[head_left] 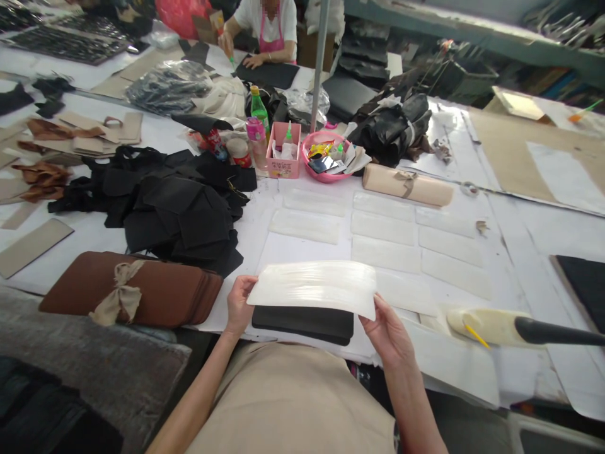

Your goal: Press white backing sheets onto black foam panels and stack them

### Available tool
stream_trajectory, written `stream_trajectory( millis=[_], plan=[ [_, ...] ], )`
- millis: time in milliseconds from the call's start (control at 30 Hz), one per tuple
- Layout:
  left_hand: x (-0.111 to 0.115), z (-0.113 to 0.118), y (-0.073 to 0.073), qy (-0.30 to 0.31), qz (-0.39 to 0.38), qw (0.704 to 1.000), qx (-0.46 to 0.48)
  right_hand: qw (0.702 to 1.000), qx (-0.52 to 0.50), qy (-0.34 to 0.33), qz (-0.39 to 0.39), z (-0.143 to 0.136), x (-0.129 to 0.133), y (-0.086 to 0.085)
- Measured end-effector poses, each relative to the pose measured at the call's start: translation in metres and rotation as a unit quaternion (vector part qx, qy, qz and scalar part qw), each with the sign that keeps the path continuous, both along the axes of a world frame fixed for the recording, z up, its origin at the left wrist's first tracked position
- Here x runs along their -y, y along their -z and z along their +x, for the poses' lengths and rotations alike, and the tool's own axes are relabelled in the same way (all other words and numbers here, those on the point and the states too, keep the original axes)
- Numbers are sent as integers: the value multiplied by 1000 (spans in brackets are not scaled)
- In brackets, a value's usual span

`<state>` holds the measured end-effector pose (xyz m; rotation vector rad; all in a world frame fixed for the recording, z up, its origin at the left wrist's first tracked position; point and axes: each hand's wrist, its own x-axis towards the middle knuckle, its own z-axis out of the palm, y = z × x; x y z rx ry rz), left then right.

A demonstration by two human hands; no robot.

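Note:
Between my two hands a glossy white, slightly see-through rectangular sheet [312, 280] is held up and bows a little. My left hand [240, 304] pinches its left end; my right hand [387, 328] pinches its lower right corner. Just below the sheet, partly covered by it, lies a black rectangular panel [302, 325] with rounded corners on the white table. Beyond my hands several similar pale strips [382, 227] lie in rows on the white surface. To the left of my left hand is a stack of brown panels [165, 287] tied with a cloth strip.
A heap of black pieces [179, 202] lies at left. Farther back stand a pink box [283, 154], a pink basin [331, 170] and a green bottle [258, 107]. A dark-handled tool [558, 330] rests at right. A person [269, 38] works across the table beyond a metal pole [320, 69].

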<state>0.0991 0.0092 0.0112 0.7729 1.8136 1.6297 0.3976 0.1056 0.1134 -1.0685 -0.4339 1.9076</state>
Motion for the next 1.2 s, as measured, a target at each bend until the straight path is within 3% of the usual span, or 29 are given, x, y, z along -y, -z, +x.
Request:
stream_trajectory(
  millis=[233,500,600,700,800,867,1000,1200],
  plan=[
    [2,-12,-20,-15,-33,999,-20,993,46,81,67,6,-4,7],
    [5,-24,-45,-4,-64,997,-43,975,123,90,163,3,-16,17],
    [6,-24,-56,8,-71,996,-43,943,230,108,217,5,-14,18],
    [8,-24,-63,34,-81,995,-37,888,350,103,279,12,-12,16],
    [13,-26,-65,67,-89,993,-27,830,434,89,339,21,-9,13],
    [16,-27,-62,84,-98,992,-8,816,456,78,347,26,-7,14],
    [25,-28,-51,108,-147,982,43,862,439,4,252,34,-2,31],
    [33,-32,-24,151,-235,955,98,904,400,-89,120,42,10,80]
  ],
)
